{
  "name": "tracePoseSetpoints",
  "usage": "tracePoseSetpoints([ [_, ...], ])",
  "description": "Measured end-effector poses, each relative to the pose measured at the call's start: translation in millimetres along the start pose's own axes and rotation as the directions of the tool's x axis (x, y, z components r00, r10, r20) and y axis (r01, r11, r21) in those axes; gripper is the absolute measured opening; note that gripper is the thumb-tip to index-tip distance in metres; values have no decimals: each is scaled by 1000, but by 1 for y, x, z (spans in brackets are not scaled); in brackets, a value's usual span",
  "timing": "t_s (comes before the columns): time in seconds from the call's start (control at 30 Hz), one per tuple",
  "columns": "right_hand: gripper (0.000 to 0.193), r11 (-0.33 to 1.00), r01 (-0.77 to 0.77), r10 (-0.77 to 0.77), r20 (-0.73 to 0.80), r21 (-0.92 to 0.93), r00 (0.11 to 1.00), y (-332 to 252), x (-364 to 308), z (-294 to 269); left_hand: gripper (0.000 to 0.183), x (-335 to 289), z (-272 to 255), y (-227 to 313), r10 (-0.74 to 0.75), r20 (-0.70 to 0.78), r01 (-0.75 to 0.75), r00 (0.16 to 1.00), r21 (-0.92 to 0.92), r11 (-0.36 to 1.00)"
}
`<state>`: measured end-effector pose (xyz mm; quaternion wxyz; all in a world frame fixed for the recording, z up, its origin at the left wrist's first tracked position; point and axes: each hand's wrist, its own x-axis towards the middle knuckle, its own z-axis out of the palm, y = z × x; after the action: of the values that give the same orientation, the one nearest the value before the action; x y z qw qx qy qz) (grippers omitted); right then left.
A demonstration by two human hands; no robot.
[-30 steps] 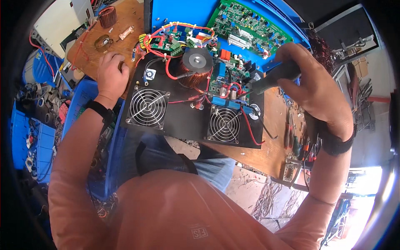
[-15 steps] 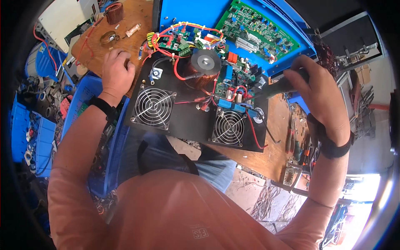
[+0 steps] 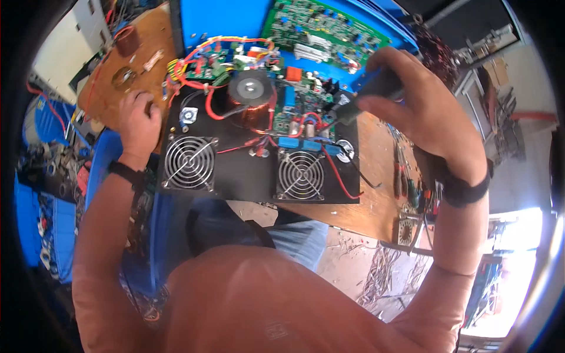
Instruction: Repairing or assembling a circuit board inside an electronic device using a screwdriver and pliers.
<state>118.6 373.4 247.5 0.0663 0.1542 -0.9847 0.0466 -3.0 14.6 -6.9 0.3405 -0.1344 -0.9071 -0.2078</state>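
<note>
My right hand (image 3: 412, 109) is wrapped around a dark, thick-bodied electric screwdriver (image 3: 379, 85), its thin tip pointing down and left at a green circuit board (image 3: 303, 106) with blue and red parts. The board sits on a black chassis plate (image 3: 241, 185). Left of it stands a large copper-wound coil (image 3: 250, 91) with a round metal centre. Two fans with wire guards, a left one (image 3: 189, 163) and a right one (image 3: 301, 175), lie along the plate's near edge. My left hand (image 3: 138, 120) rests on the wooden table beside the plate, fingers loosely bent and thumb apart.
Behind the plate rises a blue panel (image 3: 226, 23) carrying another green board (image 3: 323, 32). Pliers (image 3: 401, 176) and other tools lie on the table at right. A brown coil (image 3: 126, 41) sits at far left, above a blue bin (image 3: 106, 153). Loose red and black wires stick out.
The view has shifted, so the chassis and table appear further left. The screwdriver's tip now shows closer to the board's right side. My left hand stays on the table.
</note>
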Motion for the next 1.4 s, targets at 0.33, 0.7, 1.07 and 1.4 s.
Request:
tracePoseSetpoints([
  [0.33,29,997,52,-60,-135,-63,989,0,-5,8,18,3,-6,6,-26,52,25,998,6,1000],
  [0.7,27,998,52,-45,-141,44,989,-7,-5,11,18,1,-5,4,-16,39,15,999,19,1000],
  [1.07,33,999,44,-48,-202,-23,978,-1,-4,13,18,0,-4,3,-40,49,41,998,-28,999],
  [1.4,34,998,45,-51,-182,-32,982,-1,-6,13,19,1,-2,-1,-18,63,18,998,-2,1000],
])
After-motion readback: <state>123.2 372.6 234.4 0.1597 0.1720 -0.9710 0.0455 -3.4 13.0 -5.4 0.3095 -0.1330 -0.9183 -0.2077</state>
